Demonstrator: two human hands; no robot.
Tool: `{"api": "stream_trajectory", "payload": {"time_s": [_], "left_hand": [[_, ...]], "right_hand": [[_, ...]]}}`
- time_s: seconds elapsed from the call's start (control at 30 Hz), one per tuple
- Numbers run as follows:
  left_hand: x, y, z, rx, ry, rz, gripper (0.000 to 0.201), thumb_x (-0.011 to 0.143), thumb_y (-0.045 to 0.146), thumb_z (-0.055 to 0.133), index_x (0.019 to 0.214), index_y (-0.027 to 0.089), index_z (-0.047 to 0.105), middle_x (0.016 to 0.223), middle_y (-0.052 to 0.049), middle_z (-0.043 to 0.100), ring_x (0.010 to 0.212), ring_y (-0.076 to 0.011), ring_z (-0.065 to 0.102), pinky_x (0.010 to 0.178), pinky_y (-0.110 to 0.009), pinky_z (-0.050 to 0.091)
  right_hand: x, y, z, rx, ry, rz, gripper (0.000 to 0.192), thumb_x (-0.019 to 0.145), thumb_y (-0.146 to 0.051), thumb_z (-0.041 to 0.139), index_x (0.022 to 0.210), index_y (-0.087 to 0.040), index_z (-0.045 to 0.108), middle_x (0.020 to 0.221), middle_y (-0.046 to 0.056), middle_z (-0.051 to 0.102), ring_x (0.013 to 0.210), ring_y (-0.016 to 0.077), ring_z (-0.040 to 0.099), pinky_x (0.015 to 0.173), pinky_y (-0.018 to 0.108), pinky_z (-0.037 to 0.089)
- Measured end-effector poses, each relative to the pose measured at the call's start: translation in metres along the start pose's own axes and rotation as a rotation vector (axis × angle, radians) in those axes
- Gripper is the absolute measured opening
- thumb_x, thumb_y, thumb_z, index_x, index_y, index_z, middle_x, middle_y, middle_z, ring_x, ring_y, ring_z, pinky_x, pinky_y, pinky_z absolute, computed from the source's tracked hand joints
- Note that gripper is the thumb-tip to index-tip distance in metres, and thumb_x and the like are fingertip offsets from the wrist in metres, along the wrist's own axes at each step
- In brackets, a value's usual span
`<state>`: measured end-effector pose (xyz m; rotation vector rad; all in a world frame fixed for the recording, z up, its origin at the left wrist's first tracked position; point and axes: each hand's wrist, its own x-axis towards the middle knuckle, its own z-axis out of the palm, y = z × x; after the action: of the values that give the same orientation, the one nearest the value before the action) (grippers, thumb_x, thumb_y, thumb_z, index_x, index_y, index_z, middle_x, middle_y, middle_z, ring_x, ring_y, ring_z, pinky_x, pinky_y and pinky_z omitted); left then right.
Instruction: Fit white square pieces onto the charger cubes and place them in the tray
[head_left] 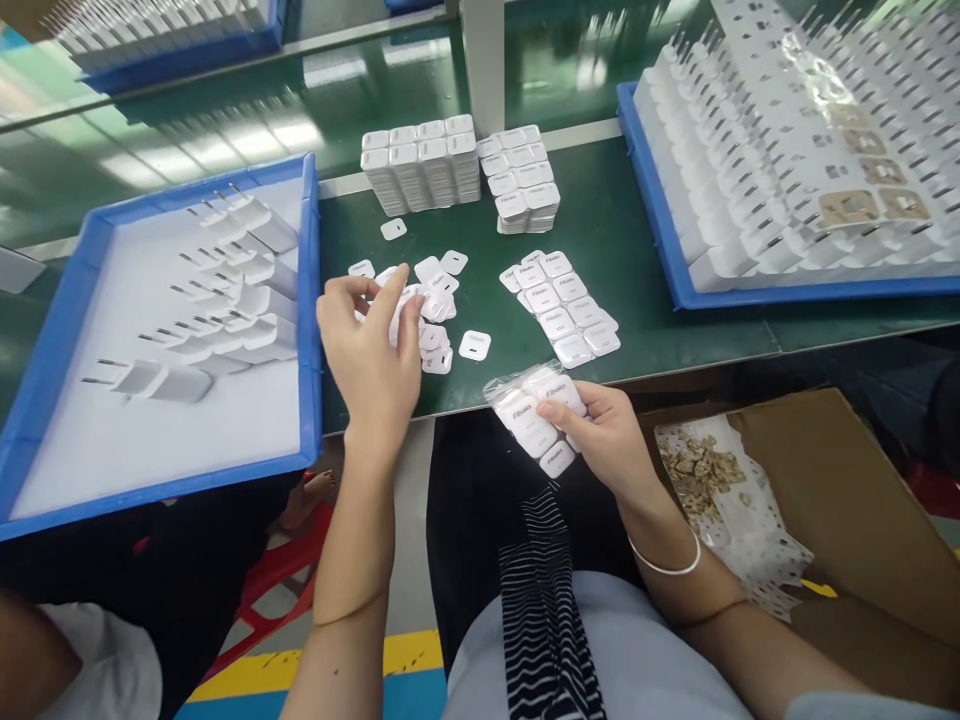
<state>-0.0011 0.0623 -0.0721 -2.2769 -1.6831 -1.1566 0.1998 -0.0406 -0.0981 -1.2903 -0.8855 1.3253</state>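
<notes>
My right hand (pixel 611 435) grips a sheet of joined white rounded-square covers (pixel 521 422) printed with grey lettering, thumb on top. Clear film shows along the sheet's far edge. My left hand (pixel 375 350) is bent over a loose pile of small white covers (pixel 437 308), its fingers curled and thumb near the index finger. White shows between those fingers, but whether it is held or lies behind them I cannot tell. One single cover (pixel 475 346) lies right of the pile. Further right, several overlapping cover sheets (pixel 566 310) lie flat on the green table (pixel 480 385).
Neat cover stacks (pixel 420 170) stand at the back, beside a shorter stack (pixel 523 185). A blue tray (pixel 310 300) at left holds white plug chargers (pixel 244 290). Another blue tray (pixel 671 270) at right is full of them. An open cardboard box (pixel 840 480) with scraps sits below right. Someone sits at left.
</notes>
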Motion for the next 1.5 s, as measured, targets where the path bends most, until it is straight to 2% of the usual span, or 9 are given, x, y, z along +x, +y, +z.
{"api": "stream_trajectory", "payload": {"time_s": [0.07,0.13,0.23,0.4,0.87,1.1,1.27,1.37,1.5], "left_hand": [[-0.013,0.019,-0.013,-0.177,-0.058,0.149,0.033,0.097,0.028,0.061,0.130,0.028,0.068,0.112,-0.009,0.064,0.104,-0.0238,0.060,0.091,-0.039,0.049],[-0.028,0.037,-0.025,-0.367,-0.300,0.327,0.039,0.095,0.024,0.064,0.134,0.029,0.064,0.120,-0.009,0.066,0.108,-0.0228,0.062,0.091,-0.037,0.052],[-0.047,0.049,-0.033,-0.479,-0.498,0.359,0.042,0.096,0.019,0.063,0.138,0.022,0.059,0.131,-0.011,0.065,0.117,-0.0228,0.061,0.100,-0.039,0.052],[-0.056,0.046,-0.033,-0.478,-0.508,0.280,0.048,0.097,0.018,0.063,0.144,0.014,0.053,0.139,-0.012,0.063,0.127,-0.0191,0.058,0.111,-0.033,0.048],[-0.075,0.068,-0.023,-0.469,-0.420,0.016,0.036,0.101,0.019,0.050,0.135,0.010,0.059,0.132,-0.012,0.070,0.119,-0.0183,0.069,0.106,-0.029,0.054],[-0.077,0.071,-0.021,-0.515,-0.422,-0.160,0.032,0.103,0.022,0.044,0.126,0.015,0.066,0.099,-0.006,0.078,0.073,-0.0114,0.071,0.067,-0.020,0.054],[-0.062,0.054,-0.025,-0.703,-0.524,-0.356,0.028,0.105,0.030,0.044,0.116,0.020,0.069,0.058,0.004,0.058,0.046,-0.0081,0.049,0.044,-0.020,0.036],[-0.049,0.040,-0.028,-0.788,-0.397,-0.413,0.022,0.105,0.028,0.046,0.114,0.020,0.064,0.075,0.000,0.070,0.061,-0.0114,0.065,0.054,-0.021,0.049],[-0.037,0.029,-0.032,-0.433,0.121,-0.292,0.022,0.107,0.022,0.040,0.122,0.018,0.056,0.101,-0.005,0.076,0.087,-0.0147,0.075,0.074,-0.026,0.058]], "right_hand": [[0.002,-0.001,0.003,0.014,-0.013,-0.005,0.021,0.076,-0.033,0.080,0.067,-0.016,0.073,0.057,-0.001,0.063,0.050,0.0095,0.050,0.045,0.020,0.042],[0.003,0.000,0.005,0.037,-0.029,-0.025,0.021,0.077,-0.034,0.080,0.069,-0.016,0.073,0.058,-0.002,0.062,0.051,0.0090,0.049,0.046,0.019,0.042],[0.001,0.002,0.005,0.109,-0.079,-0.062,0.019,0.081,-0.037,0.079,0.079,-0.018,0.076,0.067,-0.001,0.067,0.057,0.0107,0.054,0.051,0.020,0.047],[-0.007,0.004,0.005,0.192,-0.158,-0.092,0.015,0.086,-0.033,0.077,0.098,-0.023,0.077,0.081,0.000,0.071,0.071,0.0127,0.060,0.062,0.021,0.052],[-0.015,0.012,0.017,0.059,-0.091,-0.291,0.019,0.098,-0.024,0.061,0.080,-0.019,0.063,0.065,-0.005,0.052,0.057,0.0072,0.043,0.051,0.019,0.037],[-0.018,0.014,0.025,-0.122,0.038,-0.414,0.025,0.094,-0.016,0.060,0.070,-0.018,0.053,0.058,-0.007,0.042,0.052,0.0056,0.035,0.049,0.019,0.031],[-0.014,0.011,0.016,-0.101,-0.030,-0.339,0.017,0.091,-0.020,0.065,0.074,-0.017,0.064,0.059,-0.005,0.053,0.051,0.0070,0.045,0.047,0.018,0.036],[-0.011,0.008,0.008,-0.092,-0.057,-0.290,0.012,0.089,-0.022,0.067,0.079,-0.017,0.070,0.060,-0.004,0.059,0.052,0.0083,0.049,0.047,0.018,0.039],[-0.007,0.003,-0.002,-0.076,-0.118,-0.169,0.016,0.088,-0.026,0.069,0.075,-0.016,0.070,0.061,-0.002,0.059,0.053,0.0092,0.050,0.048,0.019,0.040]]}}
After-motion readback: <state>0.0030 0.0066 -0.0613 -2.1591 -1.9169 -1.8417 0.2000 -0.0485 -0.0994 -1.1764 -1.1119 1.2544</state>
